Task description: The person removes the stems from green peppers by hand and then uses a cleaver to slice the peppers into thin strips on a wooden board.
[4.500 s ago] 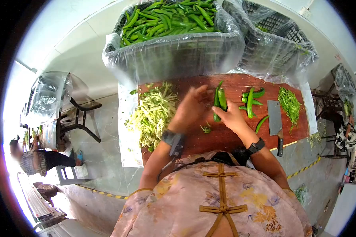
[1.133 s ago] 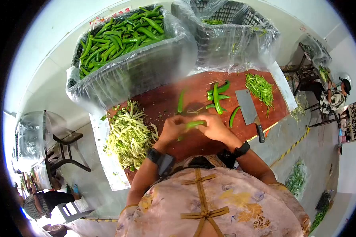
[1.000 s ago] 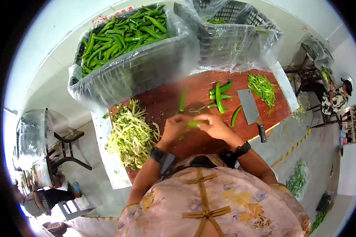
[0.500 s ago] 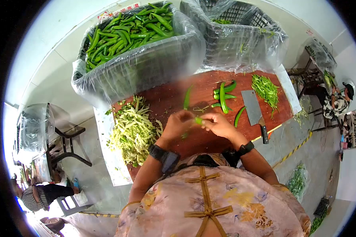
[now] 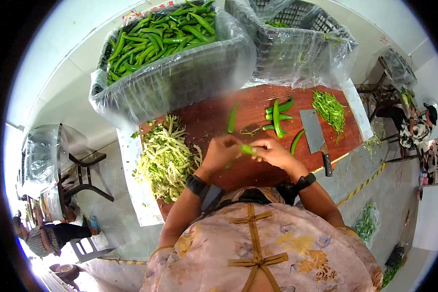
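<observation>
Over the front part of the red-brown board (image 5: 209, 109), my left hand (image 5: 222, 152) and my right hand (image 5: 275, 155) meet with fingers pinched on a green pepper (image 5: 247, 149), one at each end. Most of that pepper is hidden by the fingers. Just beyond my left hand lies another green pepper (image 5: 233, 118). Past my right hand, several whole peppers (image 5: 277, 117) lie in a small group, with a single curved pepper (image 5: 297, 141) nearer. A cleaver (image 5: 312, 130) rests flat at the right, its black handle toward me.
Pale pepper cores and seeds (image 5: 163, 163) are heaped at the board's left. Green shreds (image 5: 330, 111) sit at its right. Behind stand a plastic-lined crate (image 5: 175, 82) of whole peppers and a second lined crate (image 5: 301, 56). Other people (image 5: 48, 238) are at both sides.
The held pepper shows a little more between my fingers. My hands have stayed in nearly the same place, and the view has shifted slightly.
</observation>
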